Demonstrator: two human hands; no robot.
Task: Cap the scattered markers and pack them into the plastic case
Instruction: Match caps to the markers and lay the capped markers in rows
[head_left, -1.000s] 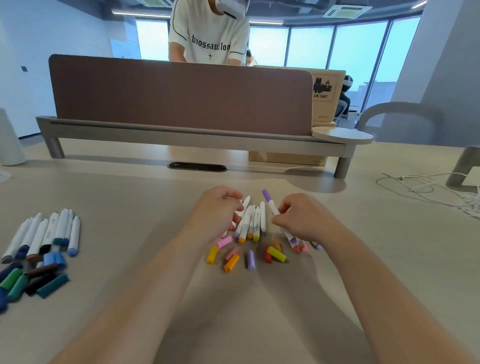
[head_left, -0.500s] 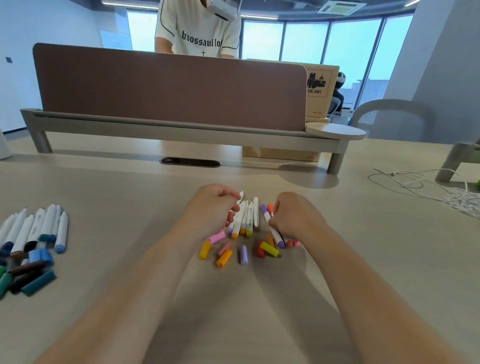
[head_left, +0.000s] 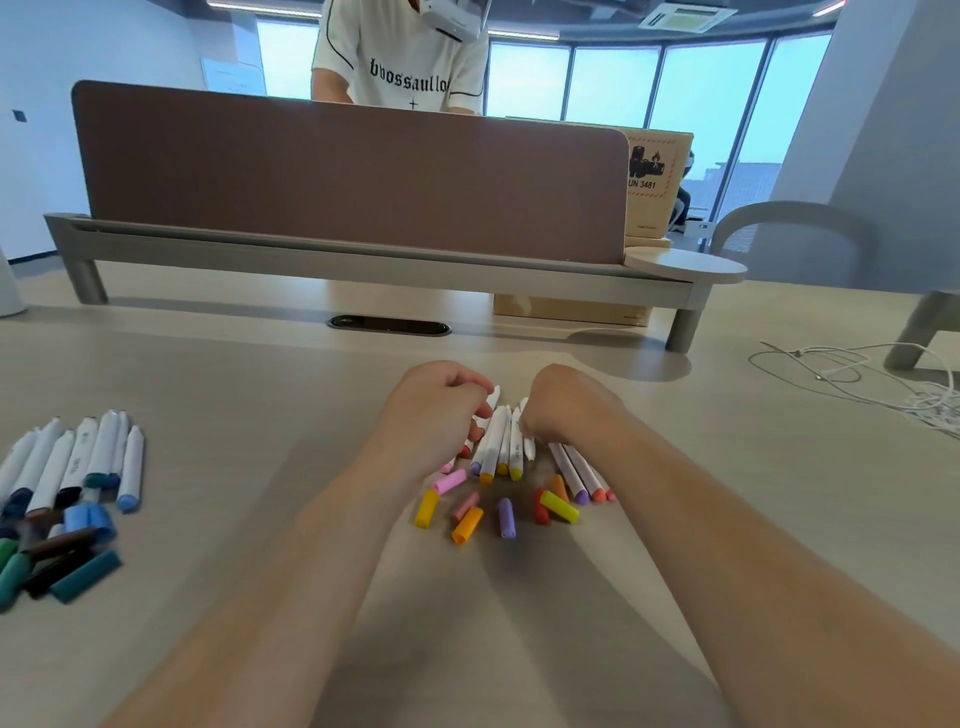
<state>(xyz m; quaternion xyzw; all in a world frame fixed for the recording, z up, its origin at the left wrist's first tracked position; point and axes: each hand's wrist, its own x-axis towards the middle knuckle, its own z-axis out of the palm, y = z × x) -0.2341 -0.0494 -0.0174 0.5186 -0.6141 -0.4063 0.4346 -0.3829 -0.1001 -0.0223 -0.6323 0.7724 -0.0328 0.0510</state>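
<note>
My left hand (head_left: 436, 410) curls its fingers round a white marker (head_left: 492, 399). My right hand (head_left: 566, 405) has curled fingers on the markers (head_left: 498, 441) between my hands, and I cannot tell if it holds one. Just below my fingers the loose caps (head_left: 467, 525) lie on the bench (head_left: 260, 389), so I think most capping is left. Far left of my fingers wait the blue and green markers (head_left: 78, 467). I see no plastic case.

Open tabletop (head_left: 249, 395) separates the central markers (head_left: 496, 441) from the left marker pile (head_left: 78, 467); a divider (head_left: 337, 176) blocks beyond.

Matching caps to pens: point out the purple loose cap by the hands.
The purple cap, mid-pile, lies between the orange cap on its left and the red cap on its right; no other loose cap is purple.
</note>
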